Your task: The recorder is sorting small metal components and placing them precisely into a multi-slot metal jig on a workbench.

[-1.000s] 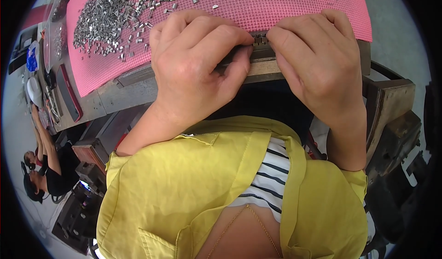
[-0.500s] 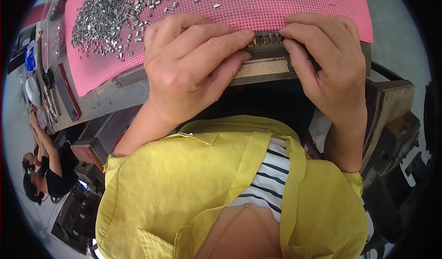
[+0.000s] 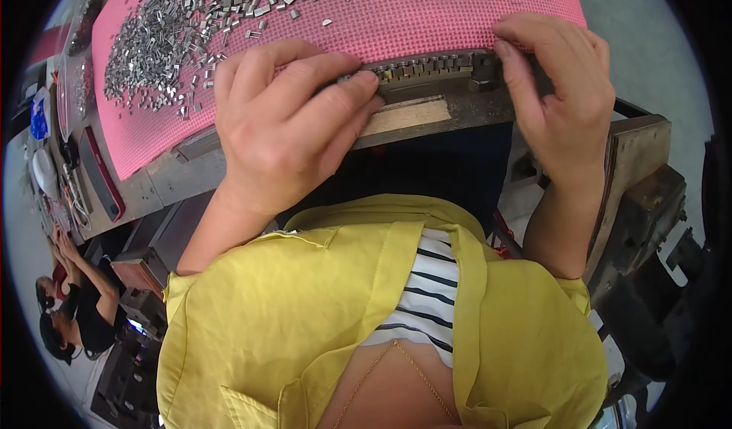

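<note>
A row of small metal links (image 3: 427, 66), with some gold-coloured parts at its left, lies along a dark metal fixture (image 3: 488, 109) on the bench's near edge. My left hand (image 3: 282, 116) is at the row's left end, its thumb and fingers closed over the links and hiding that end. My right hand (image 3: 560, 94) is just beyond the dark block (image 3: 483, 71) at the fixture's right end. Its thumb and index fingertip are slightly apart, and I see nothing between them. A pale wooden strip (image 3: 408, 116) is set in the fixture's near side.
A pink textured mat (image 3: 427, 17) covers the bench behind, with a heap of small loose metal pieces (image 3: 164, 52) on its left. A dark red flat case (image 3: 103, 174) lies at the left. Farther left, another person (image 3: 84, 307) sits at work. Dark machinery (image 3: 648, 216) stands right.
My right hand has come off the right end of the link row and moved right, uncovering more links and the dark block. My left hand stays at the left end. The view has shifted slightly.
</note>
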Action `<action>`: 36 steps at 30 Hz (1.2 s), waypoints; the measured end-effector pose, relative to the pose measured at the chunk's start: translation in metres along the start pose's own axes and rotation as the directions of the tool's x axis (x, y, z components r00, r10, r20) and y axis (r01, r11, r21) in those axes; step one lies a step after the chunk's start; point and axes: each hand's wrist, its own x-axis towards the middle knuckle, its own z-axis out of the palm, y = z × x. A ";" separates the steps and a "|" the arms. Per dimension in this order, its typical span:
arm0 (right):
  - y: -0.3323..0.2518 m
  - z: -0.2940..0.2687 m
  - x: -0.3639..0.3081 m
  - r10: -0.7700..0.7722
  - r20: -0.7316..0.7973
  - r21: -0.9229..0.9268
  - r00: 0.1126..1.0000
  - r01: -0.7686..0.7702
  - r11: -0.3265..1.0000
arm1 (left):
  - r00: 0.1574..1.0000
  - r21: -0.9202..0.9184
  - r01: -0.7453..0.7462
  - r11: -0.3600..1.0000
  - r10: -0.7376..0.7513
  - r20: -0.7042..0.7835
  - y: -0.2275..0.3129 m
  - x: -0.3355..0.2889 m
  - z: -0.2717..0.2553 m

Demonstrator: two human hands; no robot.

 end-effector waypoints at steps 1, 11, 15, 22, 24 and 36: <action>0.002 0.001 -0.001 -0.014 -0.054 -0.018 0.998 0.013 1.000 | 0.999 -0.076 0.036 0.996 -0.038 -0.017 -0.003 -0.002 0.002; -0.017 -0.005 0.012 -0.020 0.005 -0.016 1.000 0.020 1.000 | 0.943 -0.137 0.227 0.964 -0.253 -0.215 -0.030 -0.012 -0.010; -0.029 0.005 0.025 -0.050 0.007 0.024 0.999 0.050 0.998 | 0.933 -0.036 0.321 0.946 -0.323 -0.159 -0.049 -0.019 -0.025; -0.047 0.034 0.064 -0.166 0.002 0.047 0.986 0.166 0.985 | 0.965 0.016 0.238 0.971 -0.235 -0.115 -0.068 -0.005 -0.019; -0.048 0.044 0.075 -0.182 0.023 0.018 0.983 0.182 0.983 | 0.973 0.033 0.231 0.972 -0.230 -0.034 -0.063 0.004 -0.019; -0.051 0.063 0.088 -0.187 0.091 -0.038 0.978 0.191 0.981 | 0.977 0.030 0.215 0.976 -0.215 -0.001 -0.067 0.008 -0.018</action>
